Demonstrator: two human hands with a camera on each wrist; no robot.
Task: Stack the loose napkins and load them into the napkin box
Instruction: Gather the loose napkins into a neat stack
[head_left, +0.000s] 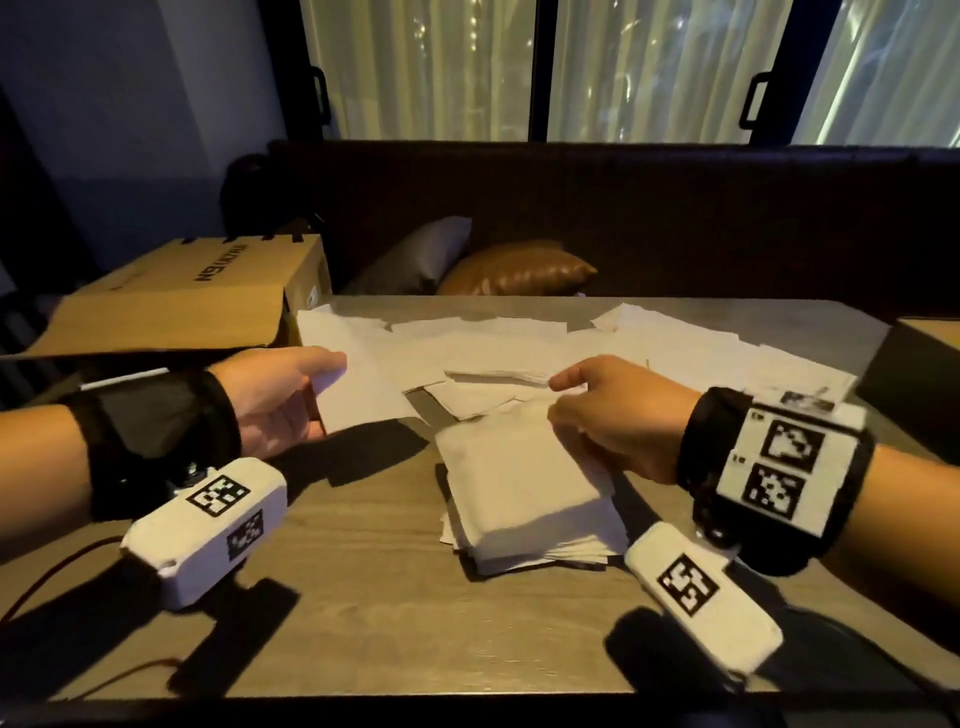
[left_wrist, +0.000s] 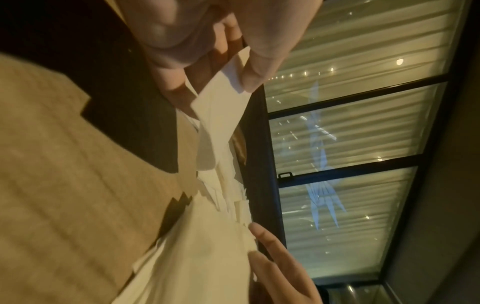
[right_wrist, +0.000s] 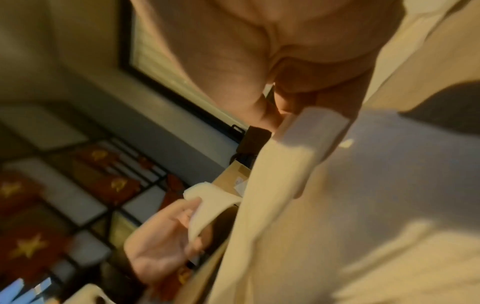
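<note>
White napkin (head_left: 358, 395) pinched, one stack (head_left: 524, 499), two hands

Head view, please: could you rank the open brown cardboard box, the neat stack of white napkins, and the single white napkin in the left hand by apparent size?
1. Open brown cardboard box, largest.
2. Neat stack of white napkins.
3. Single white napkin held by the left hand, smallest, though partly hidden.

Right-hand fingers (right_wrist: 291, 96) blurred, partly hidden

cardboard box (head_left: 208, 280) | dark print on top, upside down | not legible
</note>
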